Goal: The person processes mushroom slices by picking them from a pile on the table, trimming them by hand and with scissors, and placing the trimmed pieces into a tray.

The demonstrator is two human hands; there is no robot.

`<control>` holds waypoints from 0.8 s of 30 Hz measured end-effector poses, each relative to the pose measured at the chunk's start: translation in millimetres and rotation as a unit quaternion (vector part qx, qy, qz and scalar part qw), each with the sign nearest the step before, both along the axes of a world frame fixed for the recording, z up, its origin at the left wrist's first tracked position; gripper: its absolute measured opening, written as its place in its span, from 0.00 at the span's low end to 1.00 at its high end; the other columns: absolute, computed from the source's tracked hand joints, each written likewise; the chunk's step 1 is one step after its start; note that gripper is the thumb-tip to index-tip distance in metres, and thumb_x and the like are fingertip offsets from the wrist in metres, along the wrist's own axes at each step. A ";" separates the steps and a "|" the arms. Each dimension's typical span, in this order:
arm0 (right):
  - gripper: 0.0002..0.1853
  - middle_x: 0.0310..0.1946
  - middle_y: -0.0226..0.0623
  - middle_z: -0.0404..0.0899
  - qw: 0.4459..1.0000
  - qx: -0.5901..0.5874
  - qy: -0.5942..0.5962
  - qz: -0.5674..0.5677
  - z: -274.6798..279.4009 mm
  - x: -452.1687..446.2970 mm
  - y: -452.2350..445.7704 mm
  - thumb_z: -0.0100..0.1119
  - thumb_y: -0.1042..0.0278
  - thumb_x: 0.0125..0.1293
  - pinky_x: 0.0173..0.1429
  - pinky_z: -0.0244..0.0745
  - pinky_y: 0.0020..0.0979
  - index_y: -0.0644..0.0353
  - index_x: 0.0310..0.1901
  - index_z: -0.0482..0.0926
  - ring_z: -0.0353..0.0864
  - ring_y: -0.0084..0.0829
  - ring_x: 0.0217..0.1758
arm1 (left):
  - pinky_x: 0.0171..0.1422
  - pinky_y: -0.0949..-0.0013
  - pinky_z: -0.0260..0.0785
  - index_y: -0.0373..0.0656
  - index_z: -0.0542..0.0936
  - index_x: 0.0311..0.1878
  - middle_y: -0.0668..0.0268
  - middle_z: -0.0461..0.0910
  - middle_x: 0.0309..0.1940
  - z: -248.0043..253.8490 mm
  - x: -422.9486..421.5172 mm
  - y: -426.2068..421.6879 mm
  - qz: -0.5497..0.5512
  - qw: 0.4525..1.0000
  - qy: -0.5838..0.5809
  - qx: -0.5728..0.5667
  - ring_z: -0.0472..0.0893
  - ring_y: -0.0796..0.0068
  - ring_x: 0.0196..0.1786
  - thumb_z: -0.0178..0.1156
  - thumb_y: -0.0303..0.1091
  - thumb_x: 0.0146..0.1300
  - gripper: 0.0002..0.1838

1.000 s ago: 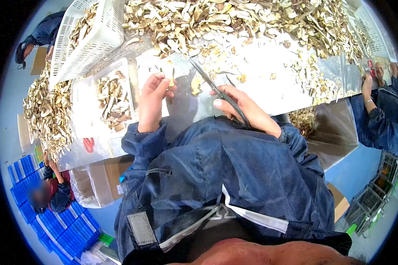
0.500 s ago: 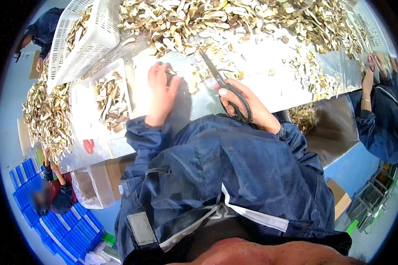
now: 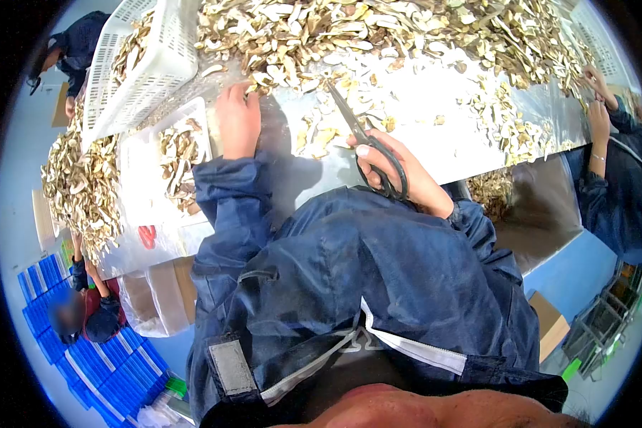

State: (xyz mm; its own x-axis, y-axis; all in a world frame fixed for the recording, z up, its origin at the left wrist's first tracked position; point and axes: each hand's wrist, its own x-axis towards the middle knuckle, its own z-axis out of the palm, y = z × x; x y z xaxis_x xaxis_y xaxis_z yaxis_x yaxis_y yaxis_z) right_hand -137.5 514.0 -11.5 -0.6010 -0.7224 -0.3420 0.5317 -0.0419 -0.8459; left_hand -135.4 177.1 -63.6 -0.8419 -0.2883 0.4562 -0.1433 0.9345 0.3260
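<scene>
Being clasped in the right hand (image 3: pixel 401 161), black scissors (image 3: pixel 348 114) are pointed far and left over the table (image 3: pixel 435 151).
The left hand (image 3: pixel 237 123) is held apart, fingertips near the mushroom pile (image 3: pixel 303 44); whether anything is pinched cannot be told.

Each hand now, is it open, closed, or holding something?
Left hand: by the sliced pieces; grip cannot be told.
Right hand: closed on black scissors.

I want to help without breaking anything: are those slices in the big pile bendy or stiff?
The big pile's slices look thin, so each is likely light and might snap. Many look curled, so they're probably stiff. Flattish ones would likely slide, not roll.
</scene>
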 end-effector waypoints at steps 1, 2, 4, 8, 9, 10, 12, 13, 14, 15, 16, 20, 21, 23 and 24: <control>0.17 0.26 0.25 0.67 1.000 -0.001 -0.004 -0.001 -0.7 -0.5 1.3 0.55 0.60 0.77 0.30 0.60 0.20 0.64 0.58 0.75 0.64 0.16 0.25 | 0.59 0.54 0.68 0.38 0.83 0.48 0.51 0.81 0.44 7.0 5.0 8.3 0.007 1.000 -0.020 0.008 0.77 0.48 0.50 0.63 0.31 0.64 0.12; 0.17 0.26 0.25 0.68 1.000 -0.002 -0.009 0.001 -1.7 -0.4 2.3 0.55 0.60 0.77 0.30 0.60 0.20 0.64 0.58 0.75 0.64 0.16 0.25 | 0.58 0.54 0.69 0.39 0.83 0.48 0.52 0.81 0.43 15.0 14.1 15.9 0.017 0.999 -0.041 0.016 0.77 0.49 0.49 0.64 0.32 0.63 0.12; 0.17 0.26 0.26 0.68 1.000 -0.011 -0.008 0.000 -3.1 -0.8 2.2 0.55 0.60 0.77 0.30 0.60 0.21 0.64 0.58 0.75 0.65 0.17 0.26 | 0.52 0.56 0.70 0.38 0.83 0.47 0.54 0.80 0.39 15.5 24.5 19.5 0.021 0.996 -0.049 0.076 0.77 0.54 0.45 0.69 0.36 0.60 0.15; 0.17 0.27 0.26 0.69 1.000 0.005 0.017 0.019 -3.6 -2.3 -4.3 0.56 0.61 0.77 0.30 0.61 0.21 0.63 0.58 0.75 0.66 0.17 0.26 | 0.44 0.61 0.70 0.35 0.82 0.46 0.58 0.75 0.35 19.7 37.5 19.7 0.032 0.987 -0.089 0.132 0.75 0.64 0.39 0.74 0.39 0.55 0.21; 0.17 0.27 0.26 0.69 1.000 0.010 0.018 0.022 -2.8 -2.5 -4.8 0.56 0.61 0.76 0.30 0.61 0.21 0.63 0.58 0.76 0.66 0.17 0.26 | 0.44 0.62 0.69 0.35 0.82 0.46 0.58 0.75 0.35 25.1 38.8 23.0 0.043 0.982 -0.108 0.147 0.75 0.64 0.38 0.74 0.39 0.55 0.21; 0.16 0.27 0.26 0.69 0.999 0.016 0.019 0.023 -1.6 -2.4 -4.8 0.56 0.61 0.76 0.30 0.61 0.21 0.63 0.57 0.76 0.66 0.17 0.26 | 0.43 0.62 0.69 0.35 0.82 0.46 0.58 0.75 0.36 34.4 41.4 30.2 0.052 0.977 -0.127 0.163 0.74 0.64 0.36 0.74 0.39 0.55 0.20; 0.17 0.26 0.25 0.68 0.999 0.026 0.024 0.017 -1.6 -1.1 -5.0 0.58 0.60 0.75 0.30 0.60 0.22 0.62 0.57 0.76 0.65 0.16 0.25 | 0.40 0.66 0.68 0.35 0.82 0.44 0.61 0.75 0.36 37.4 43.7 35.6 0.057 0.975 -0.128 0.171 0.73 0.71 0.32 0.75 0.37 0.54 0.20; 0.17 0.25 0.24 0.68 0.999 0.030 0.029 0.010 -4.8 0.5 -5.8 0.60 0.58 0.75 0.29 0.60 0.22 0.60 0.57 0.77 0.65 0.16 0.24 | 0.40 0.68 0.68 0.36 0.81 0.45 0.62 0.75 0.37 36.6 44.9 36.4 0.053 0.968 -0.115 0.217 0.73 0.73 0.33 0.74 0.35 0.55 0.19; 0.18 0.24 0.23 0.67 0.999 0.035 0.032 0.004 -6.8 2.1 -6.6 0.62 0.57 0.74 0.29 0.59 0.22 0.59 0.57 0.77 0.64 0.16 0.24 | 0.40 0.70 0.68 0.36 0.80 0.45 0.64 0.75 0.38 36.2 47.4 38.6 0.050 0.959 -0.102 0.262 0.74 0.75 0.34 0.74 0.34 0.56 0.18; 0.18 0.24 0.23 0.67 0.998 0.049 0.043 0.009 -7.0 3.7 -7.0 0.63 0.57 0.73 0.29 0.60 0.23 0.59 0.56 0.77 0.65 0.16 0.25 | 0.40 0.71 0.68 0.37 0.79 0.46 0.65 0.75 0.39 37.9 50.1 42.7 0.047 0.947 -0.089 0.306 0.74 0.77 0.35 0.73 0.32 0.57 0.17; 0.18 0.24 0.24 0.67 0.997 0.063 0.053 0.015 -7.0 5.7 -7.4 0.63 0.56 0.73 0.30 0.61 0.24 0.59 0.56 0.77 0.66 0.17 0.25 | 0.40 0.74 0.67 0.37 0.78 0.47 0.67 0.76 0.39 38.3 52.9 47.4 0.031 0.921 -0.063 0.383 0.73 0.79 0.34 0.71 0.30 0.60 0.16; 0.21 0.27 0.32 0.74 0.959 0.129 0.252 0.019 -9.1 12.1 -12.2 0.66 0.54 0.70 0.34 0.68 0.32 0.60 0.55 0.78 0.73 0.26 0.29 | 0.42 0.79 0.67 0.39 0.75 0.52 0.69 0.77 0.40 49.6 63.2 72.3 -0.003 0.772 0.013 0.635 0.75 0.81 0.35 0.64 0.21 0.65 0.13; 0.22 0.29 0.34 0.76 0.949 0.141 0.280 0.029 -5.1 11.9 -13.8 0.67 0.53 0.69 0.35 0.69 0.33 0.60 0.55 0.78 0.75 0.29 0.30 | 0.43 0.79 0.68 0.40 0.74 0.52 0.69 0.78 0.40 53.1 65.6 76.2 -0.005 0.728 0.024 0.686 0.76 0.80 0.35 0.62 0.19 0.66 0.14; 0.25 0.34 0.39 0.80 0.927 0.166 0.333 0.046 8.1 9.7 -15.7 0.69 0.50 0.66 0.38 0.72 0.36 0.60 0.55 0.77 0.78 0.36 0.33 | 0.44 0.77 0.71 0.41 0.73 0.52 0.67 0.79 0.40 53.0 69.7 75.7 -0.024 0.684 0.023 0.728 0.79 0.79 0.38 0.61 0.18 0.66 0.14; 0.27 0.42 0.44 0.82 0.913 0.217 0.339 0.071 18.3 8.9 -17.7 0.69 0.48 0.65 0.43 0.75 0.40 0.59 0.56 0.77 0.82 0.44 0.39 | 0.45 0.77 0.70 0.41 0.73 0.52 0.67 0.78 0.40 54.3 70.9 77.7 -0.030 0.674 0.022 0.738 0.78 0.79 0.38 0.61 0.18 0.66 0.14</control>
State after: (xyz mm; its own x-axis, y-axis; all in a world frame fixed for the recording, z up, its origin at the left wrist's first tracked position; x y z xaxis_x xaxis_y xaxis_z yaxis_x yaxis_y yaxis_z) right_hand -128.6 496.2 6.8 -0.6921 -0.6940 -0.1982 -0.1459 0.4034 -0.9033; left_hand -64.5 254.8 -9.3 -0.8672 -0.4217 -0.2647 -0.0791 -0.4083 0.9094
